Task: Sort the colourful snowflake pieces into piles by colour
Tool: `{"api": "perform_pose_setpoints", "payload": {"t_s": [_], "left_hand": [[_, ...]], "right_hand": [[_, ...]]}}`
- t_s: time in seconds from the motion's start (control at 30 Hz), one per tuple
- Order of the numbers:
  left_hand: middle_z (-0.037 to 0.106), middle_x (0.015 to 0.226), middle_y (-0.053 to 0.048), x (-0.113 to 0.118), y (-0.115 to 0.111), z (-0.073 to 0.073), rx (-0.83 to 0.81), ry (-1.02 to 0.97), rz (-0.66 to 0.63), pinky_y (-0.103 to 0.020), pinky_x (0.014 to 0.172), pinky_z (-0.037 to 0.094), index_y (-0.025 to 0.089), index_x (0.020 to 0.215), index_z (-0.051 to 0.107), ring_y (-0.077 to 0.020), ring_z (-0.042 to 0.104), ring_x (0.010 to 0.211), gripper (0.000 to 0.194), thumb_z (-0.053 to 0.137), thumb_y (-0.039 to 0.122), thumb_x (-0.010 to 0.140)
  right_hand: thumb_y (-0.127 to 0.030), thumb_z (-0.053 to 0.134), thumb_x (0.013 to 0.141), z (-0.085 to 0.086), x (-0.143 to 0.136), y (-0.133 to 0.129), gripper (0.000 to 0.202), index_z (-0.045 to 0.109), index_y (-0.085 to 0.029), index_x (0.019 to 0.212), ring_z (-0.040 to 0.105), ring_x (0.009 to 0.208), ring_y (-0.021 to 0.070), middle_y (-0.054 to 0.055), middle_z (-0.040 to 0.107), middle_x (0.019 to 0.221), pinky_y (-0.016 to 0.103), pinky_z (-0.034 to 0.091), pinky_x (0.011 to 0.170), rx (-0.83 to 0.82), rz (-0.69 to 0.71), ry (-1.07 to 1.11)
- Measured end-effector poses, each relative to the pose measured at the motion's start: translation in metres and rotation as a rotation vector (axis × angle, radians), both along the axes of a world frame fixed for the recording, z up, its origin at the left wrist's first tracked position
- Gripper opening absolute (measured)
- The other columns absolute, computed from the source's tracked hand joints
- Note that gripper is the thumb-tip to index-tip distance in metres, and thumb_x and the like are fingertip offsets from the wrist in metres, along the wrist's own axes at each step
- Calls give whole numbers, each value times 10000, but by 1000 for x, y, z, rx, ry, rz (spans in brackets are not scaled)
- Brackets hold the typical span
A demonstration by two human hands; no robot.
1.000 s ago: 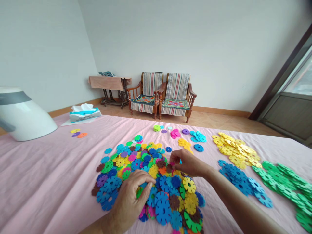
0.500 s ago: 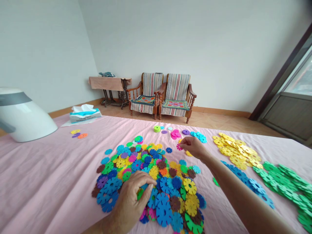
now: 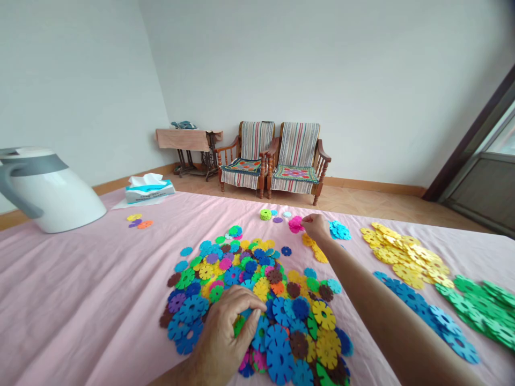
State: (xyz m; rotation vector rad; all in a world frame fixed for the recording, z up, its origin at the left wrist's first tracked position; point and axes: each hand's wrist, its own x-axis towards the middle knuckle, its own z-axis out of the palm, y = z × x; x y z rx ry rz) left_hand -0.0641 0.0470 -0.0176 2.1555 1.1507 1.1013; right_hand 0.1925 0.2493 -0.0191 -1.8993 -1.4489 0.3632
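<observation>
My left hand (image 3: 231, 324) rests low over a mixed heap of plastic snowflake discs (image 3: 277, 343). Its thumb and index finger curl nearly together; what is between their tips, if anything, I cannot make out. Farther out, my right hand (image 3: 316, 227) pinches at the right side of a small pile of pink snowflake discs (image 3: 295, 224), a pink disc at its fingertips. Just below that hand lie orange-yellow discs (image 3: 319, 253), partly covered by the wrist. Light-blue discs (image 3: 340, 230) sit right of it, and a purple disc (image 3: 277, 220) lies to its left.
Sorted piles of yellow discs (image 3: 404, 254), blue discs (image 3: 426, 313) and green discs (image 3: 483, 303) spread along the right. A lime-green stack (image 3: 265, 215) is at the far edge. A white kettle (image 3: 64, 198) and a tissue box (image 3: 149, 192) stand left on the pink cloth (image 3: 100, 289).
My right hand has moved away from me with a pink disc, reaching the pink pile. My left hand stays over the heap. The whole view has shifted slightly.
</observation>
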Motion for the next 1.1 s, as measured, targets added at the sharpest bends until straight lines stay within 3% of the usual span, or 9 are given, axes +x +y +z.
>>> {"api": "perform_pose_setpoints", "payload": {"t_s": [0.13,0.23,0.4,0.47,0.57,0.67,0.9,1.1], "left_hand": [[680,835,-31,0,-1,1,16,0,-4,-283,770,502,203,861,656,-167,637,833,136,524,192,893],[680,841,-36,0,-1,2,12,5,1,-289,774,502,202,861,656,-173,637,839,140,521,197,895],[679,846,-43,-1,-1,0,9,16,3,-300,782,502,200,857,656,-180,640,839,147,516,210,898],[680,845,-43,-1,-1,0,13,15,2,-297,779,504,202,857,658,-180,640,840,152,512,209,899],[680,842,-46,0,-1,1,20,15,0,-296,773,507,201,857,660,-182,638,846,157,509,209,899],[681,846,-45,0,-1,2,23,18,2,-295,769,510,199,861,661,-181,638,847,160,506,207,900],[689,839,-41,0,-1,1,18,20,6,-296,772,514,204,858,665,-180,643,839,158,512,210,898],[691,845,-42,0,0,1,23,28,1,-300,780,513,204,860,662,-181,645,842,158,509,213,900]], "right_hand": [[-157,538,713,2,7,-11,210,707,-106,826,636,730,209,126,708,809,259,409,565,6,12,-6],[-157,534,728,7,13,-32,207,699,-130,849,637,744,192,91,711,810,258,429,606,8,110,-14],[-167,595,693,20,10,-90,109,700,-184,714,608,617,139,-3,681,650,227,434,571,-101,491,-12],[-166,580,718,25,4,-114,152,715,-190,785,616,677,142,9,697,733,235,452,616,-138,712,-22],[-138,562,737,32,-6,-141,229,723,-207,884,618,828,164,38,699,899,271,465,740,-122,838,-65],[-84,522,743,38,-11,-154,280,727,-232,862,600,887,170,29,693,898,296,444,831,-109,922,-107],[20,439,656,52,2,-153,360,714,-208,700,613,752,129,0,693,772,236,454,721,-242,937,-68],[-88,533,722,34,-10,-149,215,705,-195,794,591,760,145,33,673,829,243,433,702,-117,778,-136]]}}
